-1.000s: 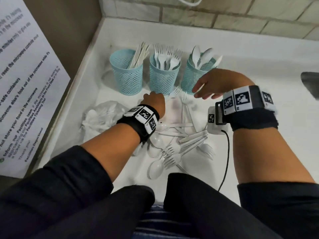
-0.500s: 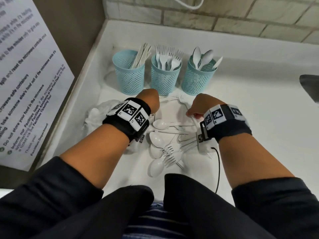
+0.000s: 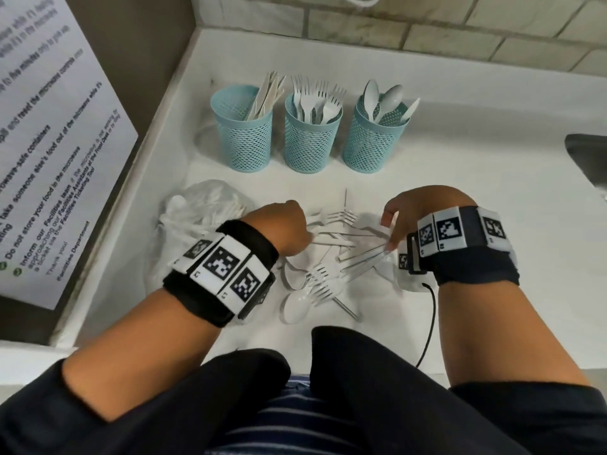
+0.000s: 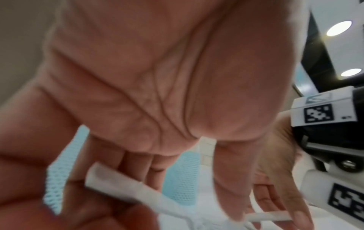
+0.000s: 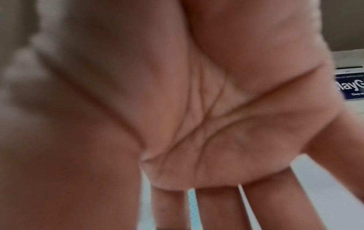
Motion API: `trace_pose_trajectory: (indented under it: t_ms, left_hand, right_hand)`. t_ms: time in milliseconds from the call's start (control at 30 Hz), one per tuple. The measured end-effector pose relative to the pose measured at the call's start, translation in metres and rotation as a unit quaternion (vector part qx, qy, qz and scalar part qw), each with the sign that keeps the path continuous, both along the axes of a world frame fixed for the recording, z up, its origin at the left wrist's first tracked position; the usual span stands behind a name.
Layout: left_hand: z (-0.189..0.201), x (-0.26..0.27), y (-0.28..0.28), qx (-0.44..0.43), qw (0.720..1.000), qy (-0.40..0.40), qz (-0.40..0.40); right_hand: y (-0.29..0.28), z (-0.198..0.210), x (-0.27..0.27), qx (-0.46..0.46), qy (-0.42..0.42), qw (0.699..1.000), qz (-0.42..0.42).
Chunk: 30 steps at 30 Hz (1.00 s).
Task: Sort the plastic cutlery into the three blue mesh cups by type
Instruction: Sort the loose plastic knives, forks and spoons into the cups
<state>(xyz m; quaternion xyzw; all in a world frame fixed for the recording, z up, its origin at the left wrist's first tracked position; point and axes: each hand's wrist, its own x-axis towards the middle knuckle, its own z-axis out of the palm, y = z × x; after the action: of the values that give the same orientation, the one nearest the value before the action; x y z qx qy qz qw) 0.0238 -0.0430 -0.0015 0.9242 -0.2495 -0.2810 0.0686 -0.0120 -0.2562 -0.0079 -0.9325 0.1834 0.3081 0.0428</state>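
Observation:
Three blue mesh cups stand in a row at the back: the left cup holds knives, the middle cup forks, the right cup spoons. A loose pile of white cutlery lies on the white counter in front of them. My left hand is low over the pile's left side. In the left wrist view its fingers hold a white utensil handle; which type is hidden. My right hand reaches down at the pile's right side, fingers fairly straight, one fingertip on the handles.
A clear plastic bag holding more white cutlery lies left of the pile. A printed notice covers the left side wall, and a brick wall runs behind the cups. A dark sink edge shows at far right. A black cable trails from my right wrist.
My right hand came down from beside the spoon cup onto the pile's right side. My left hand drew back from just in front of the cups to the pile's left edge.

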Motion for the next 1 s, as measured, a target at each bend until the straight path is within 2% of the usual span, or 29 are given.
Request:
trace_pose_trajectory:
  t_ms: [100, 233, 333, 467, 633, 767, 900, 1000]
  left_hand:
    - [-0.009, -0.02, 0.002, 0.019, 1.0, -0.002, -0.02]
    - [-0.019, -0.038, 0.0, 0.066, 0.996, 0.007, -0.065]
    - [-0.026, -0.042, -0.004, 0.077, 0.993, -0.014, -0.084]
    - [-0.028, -0.031, -0.006, 0.046, 0.997, -0.02, -0.053]
    - [-0.026, -0.003, -0.005, -0.02, 1.0, -0.022, 0.009]
    - [-0.027, 0.008, -0.005, -0.043, 0.998, -0.037, 0.025]
    - [-0.023, 0.014, -0.002, -0.088, 0.994, -0.057, 0.033]
    - [-0.014, 0.02, 0.0, -0.124, 0.99, -0.049, 0.049]
  right_hand:
    - [0.008, -0.005, -0.008, -0.015, 0.036, 0.999, 0.023]
    - [0.014, -0.016, -0.014, 0.041, -0.005, 0.999, 0.024]
    - [0.017, -0.016, -0.009, 0.081, -0.019, 0.996, 0.013]
    - [0.022, -0.015, -0.003, 0.075, -0.053, 0.996, 0.013]
    - [0.03, -0.02, 0.006, 0.088, -0.157, 0.984, -0.012]
    - [0.03, -0.02, 0.013, 0.088, -0.174, 0.981, 0.019]
    - [0.026, -0.018, 0.014, 0.124, -0.186, 0.975, 0.002]
    - [0.022, -0.012, 0.017, 0.142, -0.162, 0.977, -0.001]
